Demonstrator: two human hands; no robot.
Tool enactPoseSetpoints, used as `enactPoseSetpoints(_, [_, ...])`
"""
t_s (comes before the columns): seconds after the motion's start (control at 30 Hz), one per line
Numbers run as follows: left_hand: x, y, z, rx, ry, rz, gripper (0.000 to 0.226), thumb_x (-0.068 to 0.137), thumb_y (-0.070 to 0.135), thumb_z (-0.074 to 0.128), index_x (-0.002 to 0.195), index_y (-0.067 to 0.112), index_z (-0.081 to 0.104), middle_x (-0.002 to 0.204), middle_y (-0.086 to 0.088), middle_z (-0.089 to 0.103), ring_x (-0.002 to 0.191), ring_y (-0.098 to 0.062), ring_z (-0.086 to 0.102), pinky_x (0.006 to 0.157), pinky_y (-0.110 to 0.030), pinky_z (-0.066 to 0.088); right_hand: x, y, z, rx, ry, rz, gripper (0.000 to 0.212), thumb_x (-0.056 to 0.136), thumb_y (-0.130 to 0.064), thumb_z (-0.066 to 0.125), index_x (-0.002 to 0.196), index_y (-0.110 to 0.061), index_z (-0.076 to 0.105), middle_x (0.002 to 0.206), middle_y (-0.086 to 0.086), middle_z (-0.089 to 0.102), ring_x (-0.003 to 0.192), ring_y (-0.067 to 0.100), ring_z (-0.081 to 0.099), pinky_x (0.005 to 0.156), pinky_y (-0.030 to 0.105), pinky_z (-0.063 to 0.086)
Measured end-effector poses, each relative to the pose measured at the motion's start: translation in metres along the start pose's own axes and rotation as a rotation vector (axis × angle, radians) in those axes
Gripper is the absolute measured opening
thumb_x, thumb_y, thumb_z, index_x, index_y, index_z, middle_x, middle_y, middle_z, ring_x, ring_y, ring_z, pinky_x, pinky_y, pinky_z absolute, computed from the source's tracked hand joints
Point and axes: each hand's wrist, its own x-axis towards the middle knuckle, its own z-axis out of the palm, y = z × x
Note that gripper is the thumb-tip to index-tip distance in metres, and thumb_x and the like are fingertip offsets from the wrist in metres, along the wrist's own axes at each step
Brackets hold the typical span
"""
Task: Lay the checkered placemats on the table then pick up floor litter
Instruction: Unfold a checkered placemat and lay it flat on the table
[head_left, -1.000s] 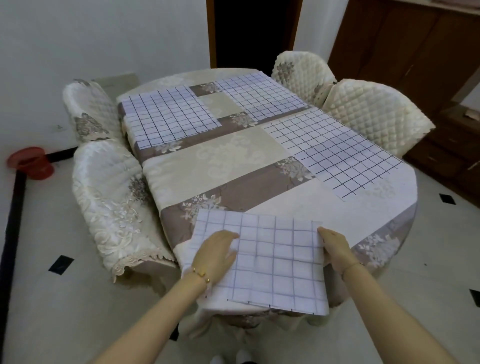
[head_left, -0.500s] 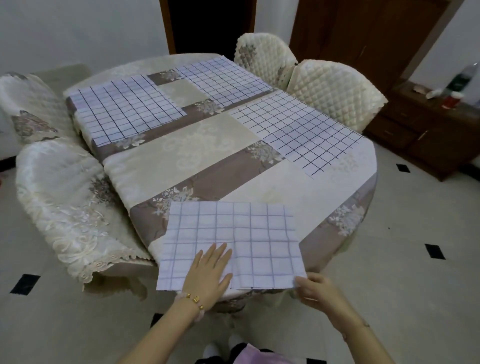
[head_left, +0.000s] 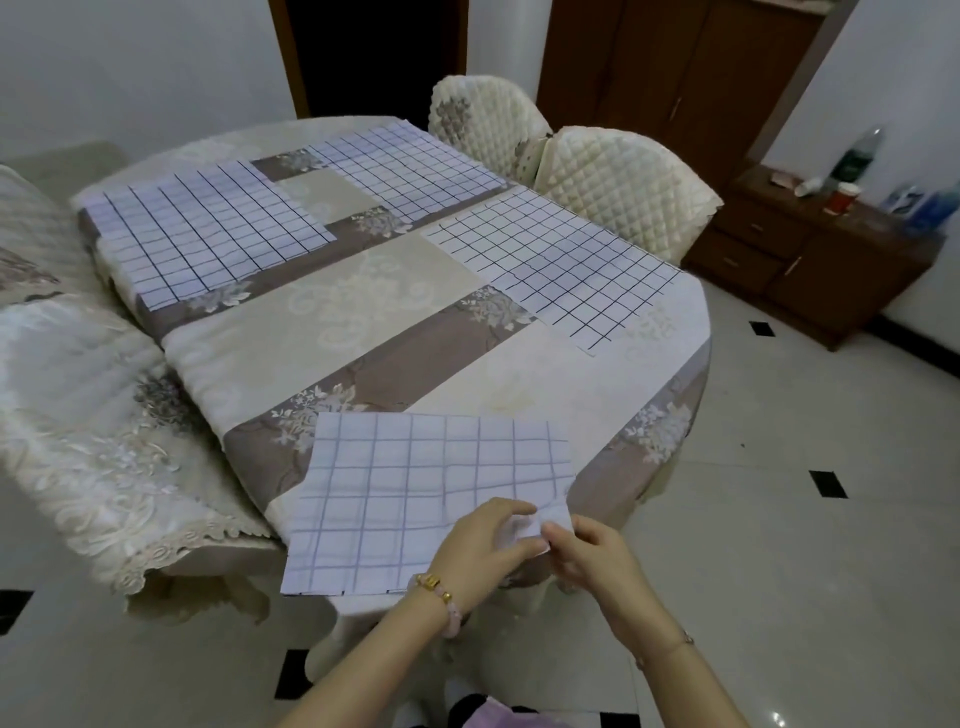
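Observation:
A folded checkered placemat (head_left: 415, 493) lies on the near edge of the round table (head_left: 363, 338), hanging partly over the rim. My left hand (head_left: 480, 545) and my right hand (head_left: 587, 551) both pinch its near right corner, which is lifted and crumpled between the fingers. Three more checkered placemats lie spread flat farther back: one at the far left (head_left: 208, 244), one at the far middle (head_left: 410, 171) and one at the right (head_left: 566, 260). No litter shows on the visible floor.
Covered chairs stand at the left (head_left: 93, 426) and at the far right (head_left: 618, 182) of the table. A brown sideboard (head_left: 810, 260) with bottles and a red cup stands at the right wall. White tiled floor (head_left: 779, 467) with black insets surrounds the table.
My left hand left the flat of the placemat and moved right to its near right corner. My right hand came up to the same corner, and both now pinch it.

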Motion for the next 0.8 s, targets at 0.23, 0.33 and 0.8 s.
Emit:
enactPoseSetpoints(0.23, [0.002,0.001,-0.026,-0.182,0.171,0.005,0.019,0.087,0.019,0.060,0.067,0.020,0.062,0.067,0.006,0.063,0.064,-0.003,0.054,0.063,-0.017,0.041,0.001,-0.008,-0.007,0.030,-0.003,-0.016,0.031,0.103,-0.015,0.063,0.109,0.015,0.070,0.096,0.015,0.074,0.091,0.025,0.068,0.075,0.025,0.059])
enactPoseSetpoints(0.33, [0.005,0.003,-0.059,-0.229,0.344,0.025,0.021,0.089,0.016,0.057,0.068,0.017,0.059,0.066,0.005,0.057,0.061,-0.005,0.047,0.060,-0.019,0.038,0.004,-0.016,-0.017,0.112,0.063,-0.046,0.032,0.093,-0.024,0.077,0.106,0.005,0.074,0.102,0.021,0.082,0.080,0.023,0.076,0.065,0.021,0.065])
enactPoseSetpoints(0.8, [-0.005,0.060,-0.245,-0.204,0.926,0.218,0.031,0.092,0.023,0.054,0.066,0.009,0.043,0.066,-0.005,0.031,0.063,-0.015,0.029,0.060,-0.030,0.024,0.038,-0.171,-0.027,0.142,0.082,-0.415,0.026,0.082,-0.046,0.084,0.090,-0.023,0.074,0.082,-0.010,0.079,0.079,0.008,0.073,0.060,0.016,0.060])
